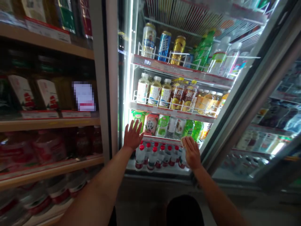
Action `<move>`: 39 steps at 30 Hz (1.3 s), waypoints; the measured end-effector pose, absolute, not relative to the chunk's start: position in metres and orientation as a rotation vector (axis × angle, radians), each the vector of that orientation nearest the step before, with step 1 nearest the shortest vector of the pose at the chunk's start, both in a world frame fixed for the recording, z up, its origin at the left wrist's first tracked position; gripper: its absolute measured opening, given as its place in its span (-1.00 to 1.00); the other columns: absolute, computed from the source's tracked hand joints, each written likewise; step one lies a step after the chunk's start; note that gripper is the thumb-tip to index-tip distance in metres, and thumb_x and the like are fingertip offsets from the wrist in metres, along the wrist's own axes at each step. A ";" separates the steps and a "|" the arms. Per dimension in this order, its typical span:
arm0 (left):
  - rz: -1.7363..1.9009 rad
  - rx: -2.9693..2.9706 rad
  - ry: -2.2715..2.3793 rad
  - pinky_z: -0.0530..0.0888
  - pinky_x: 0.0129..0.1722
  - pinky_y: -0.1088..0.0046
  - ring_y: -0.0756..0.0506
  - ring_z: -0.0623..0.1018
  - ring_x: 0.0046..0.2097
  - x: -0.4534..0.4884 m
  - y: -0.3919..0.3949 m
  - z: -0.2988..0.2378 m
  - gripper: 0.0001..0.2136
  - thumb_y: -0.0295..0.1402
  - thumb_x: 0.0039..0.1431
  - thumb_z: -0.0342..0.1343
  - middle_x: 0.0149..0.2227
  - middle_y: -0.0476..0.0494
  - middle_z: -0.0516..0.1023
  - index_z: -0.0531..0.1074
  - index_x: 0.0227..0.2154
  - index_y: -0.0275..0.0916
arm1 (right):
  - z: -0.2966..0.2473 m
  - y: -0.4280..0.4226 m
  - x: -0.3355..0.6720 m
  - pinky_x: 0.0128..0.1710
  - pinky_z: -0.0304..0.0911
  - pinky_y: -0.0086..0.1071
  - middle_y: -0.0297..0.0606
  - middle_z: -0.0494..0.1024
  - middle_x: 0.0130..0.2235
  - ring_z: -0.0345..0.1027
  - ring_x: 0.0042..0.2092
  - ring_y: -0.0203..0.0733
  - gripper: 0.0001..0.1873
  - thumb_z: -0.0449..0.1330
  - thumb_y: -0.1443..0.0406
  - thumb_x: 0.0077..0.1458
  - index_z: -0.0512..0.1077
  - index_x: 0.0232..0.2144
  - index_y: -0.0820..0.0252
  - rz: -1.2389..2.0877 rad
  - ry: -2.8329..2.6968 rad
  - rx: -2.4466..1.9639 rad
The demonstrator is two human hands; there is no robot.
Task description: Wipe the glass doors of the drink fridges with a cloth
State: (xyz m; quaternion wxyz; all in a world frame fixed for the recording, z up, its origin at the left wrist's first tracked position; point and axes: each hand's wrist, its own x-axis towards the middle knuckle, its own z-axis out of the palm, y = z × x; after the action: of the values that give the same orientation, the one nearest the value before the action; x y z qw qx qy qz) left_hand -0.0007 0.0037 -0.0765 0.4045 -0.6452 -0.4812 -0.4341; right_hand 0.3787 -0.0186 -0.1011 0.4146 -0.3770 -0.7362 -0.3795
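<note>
An open drinks fridge stands in front of me with lit shelves of bottles and cans. My left hand point(133, 135) is spread flat, fingers apart, at the left end of the third shelf point(162, 139), in front of a green bottle point(138, 117). My right hand point(191, 152) lies flat with fingers together over the red-capped water bottles point(152, 157) on the bottom shelf, near their right end. Neither hand grips anything.
The fridge's glass door point(254, 103) swings open to the right. Cans point(164, 45) fill the top shelf and tea bottles point(155, 91) the second. Wooden shelves point(47, 124) with bottled goods run along the left. A dark shape point(184, 210) sits low in front of me.
</note>
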 end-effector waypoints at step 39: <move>-1.105 -1.716 -1.315 -0.13 0.44 0.03 -0.22 -0.06 0.47 0.000 0.002 -0.078 -0.45 -0.20 0.35 -0.02 0.39 -0.25 0.17 0.15 0.36 -0.15 | -0.109 -0.034 0.321 0.33 0.26 0.00 -0.20 0.47 0.20 0.17 0.36 -0.11 -0.42 0.01 0.47 0.32 0.21 0.32 0.02 -0.678 -1.878 -0.706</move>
State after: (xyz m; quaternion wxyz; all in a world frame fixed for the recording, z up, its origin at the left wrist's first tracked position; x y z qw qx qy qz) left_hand 0.0003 0.0023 -0.0779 0.3493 -0.6624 -0.5073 -0.4265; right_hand 0.3214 -0.0335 -0.1090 0.4899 -0.2904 -0.7731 -0.2793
